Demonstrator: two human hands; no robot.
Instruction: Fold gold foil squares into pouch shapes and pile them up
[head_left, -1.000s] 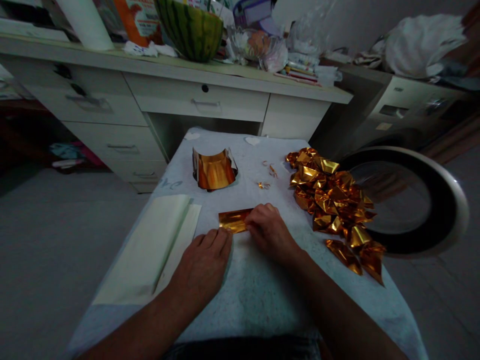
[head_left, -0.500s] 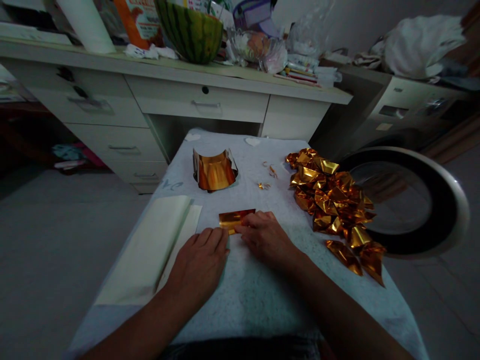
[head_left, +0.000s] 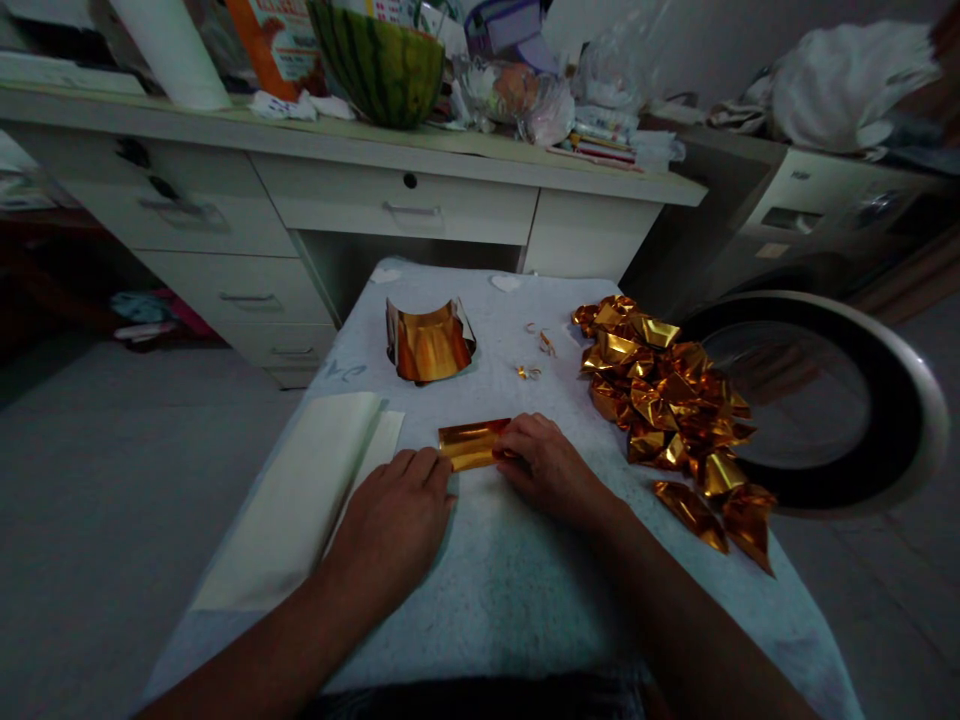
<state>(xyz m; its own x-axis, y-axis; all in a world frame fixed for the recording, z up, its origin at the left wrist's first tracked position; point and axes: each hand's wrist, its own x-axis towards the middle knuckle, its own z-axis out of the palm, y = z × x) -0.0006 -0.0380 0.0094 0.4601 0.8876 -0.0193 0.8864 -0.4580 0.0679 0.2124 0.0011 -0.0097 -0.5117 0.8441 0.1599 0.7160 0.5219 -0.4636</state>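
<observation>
A small strip of gold foil paper (head_left: 472,444) lies on the cloth-covered table (head_left: 495,590) between my hands. The fingertips of my left hand (head_left: 401,510) close on its left end near the lower corner. At the other end my right hand (head_left: 546,468) grips the strip, thumb and fingers pinched over its edge. Beyond them stands a curved stack of gold foil sheets (head_left: 433,342), its sides bent upward. On the right is a heap of folded gold foil pieces (head_left: 667,390). My palms hide the undersides of my fingers.
Folded pale paper (head_left: 292,500) lies left of my hands. Small foil scraps (head_left: 528,372) are past the strip. A white desk (head_left: 397,190) with half a watermelon (head_left: 379,70) stands behind. At right, a washing machine's round door (head_left: 907,400) hangs open beside the table.
My right hand has slid right along the foil strip to its right end, leaving more of it uncovered. My left hand has shifted slightly left and stays at the left end.
</observation>
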